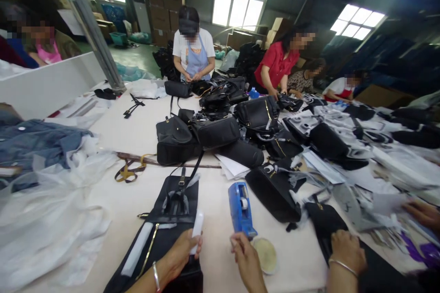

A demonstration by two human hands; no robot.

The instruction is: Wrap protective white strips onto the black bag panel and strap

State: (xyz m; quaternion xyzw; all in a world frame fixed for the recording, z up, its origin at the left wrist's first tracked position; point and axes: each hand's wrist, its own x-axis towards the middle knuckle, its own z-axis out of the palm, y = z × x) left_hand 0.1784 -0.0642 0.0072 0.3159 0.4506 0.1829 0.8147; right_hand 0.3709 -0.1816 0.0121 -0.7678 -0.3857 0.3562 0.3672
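One black bag (172,234) laid on tabletop (216,219), strap end pointed away, long axis near-to-far; two white strips (137,249) on it, one gripped by left hand (182,249). Right hand (246,258) half-curled near one blue dispenser (239,210) (grip cannot be told).

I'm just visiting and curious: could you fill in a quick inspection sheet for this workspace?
Surface: pale tabletop, partly covered.
Job's things: black bag with a gold zip, a white strip held at its edge; another strip lies on it; blue tape dispenser beside it.
Clutter: heaped black bags ahead, crumpled white sheeting at left.
Hands: left hand grips the held strip; right hand is by the dispenser, its hold unclear.
Cables: nothing seen.
Surroundings: co-workers around the table, including one in a blue apron; another person's hand close on the right.
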